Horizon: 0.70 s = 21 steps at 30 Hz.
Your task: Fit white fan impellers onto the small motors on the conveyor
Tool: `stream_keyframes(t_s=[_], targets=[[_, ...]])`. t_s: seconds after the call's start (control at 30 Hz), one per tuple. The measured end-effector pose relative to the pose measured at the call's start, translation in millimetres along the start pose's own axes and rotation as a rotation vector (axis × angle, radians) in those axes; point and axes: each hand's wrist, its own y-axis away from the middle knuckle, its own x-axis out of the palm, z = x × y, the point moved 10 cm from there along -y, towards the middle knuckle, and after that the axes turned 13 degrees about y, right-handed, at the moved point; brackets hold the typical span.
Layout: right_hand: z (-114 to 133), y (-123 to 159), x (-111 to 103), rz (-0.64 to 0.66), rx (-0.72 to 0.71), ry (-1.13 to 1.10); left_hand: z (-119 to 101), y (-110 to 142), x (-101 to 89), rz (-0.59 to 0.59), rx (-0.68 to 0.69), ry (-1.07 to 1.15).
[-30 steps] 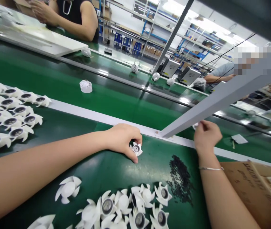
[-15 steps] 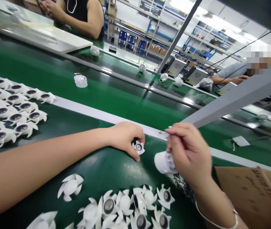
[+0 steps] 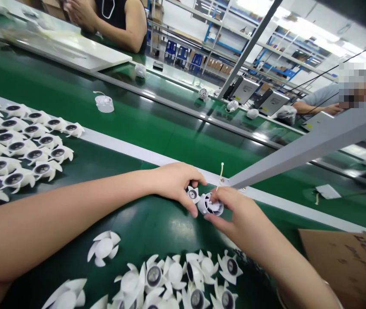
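in the head view, the left hand (image 3: 178,184) is curled around 1 small white fan (image 3: 192,194), which sits between its thumb and fingers with the dark ring of the hub showing; whether the fingers press on it, i cannot tell. the right hand (image 3: 231,206) grips 1 round white housing (image 3: 206,206) between thumb and fingers, tilted so its ribbed inside shows. a thin pale lead (image 3: 222,169) stands up by it, over the grey rail (image 3: 144,156). the fan and the housing are side by side above the green bench (image 3: 144,219); whether they touch is unclear.

as for progress, these 2 parts look unjoined: the fan is outside the housing. rows of fans (image 3: 16,146) lie to the left, ring side up, and a looser heap (image 3: 174,271) lies nearer the person, facing various ways, with 1 more fan (image 3: 104,246) apart from it, hub face up. none of these appears to have a housing around it. another housing (image 3: 104,104) with its own lead rests on the green belt (image 3: 157,124) beyond the rail.
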Motion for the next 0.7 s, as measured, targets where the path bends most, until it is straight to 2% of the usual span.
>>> stream_keyframes(t_s=[0.07,0.13,0.2,0.23,0.33,0.4,0.5,0.7], targets=[[-4,-4,-11,-0.078,0.029,-0.003,9,0,-6.3,-0.010,-0.073,0.156],[-6,-5,-30,-0.227,0.053,-0.006,17,0,-17.0,-0.064,-0.123,0.298],[2,-4,-43,-0.344,0.002,-0.020,21,1,-27.0,-0.110,-0.139,0.386],[10,-4,-43,-0.361,-0.050,-0.036,21,1,-30.3,-0.114,-0.138,0.412],[33,-7,-25,-0.324,-0.187,-0.072,18,2,-33.5,-0.062,-0.133,0.398],[39,-9,-10,-0.303,-0.198,-0.036,19,3,-30.1,0.016,-0.163,0.328],[37,-10,-1,-0.328,-0.157,0.004,25,6,-25.3,0.101,-0.260,0.255],[33,-17,1,-0.275,-0.157,-0.020,30,9,-22.1,0.157,-0.378,0.196]])
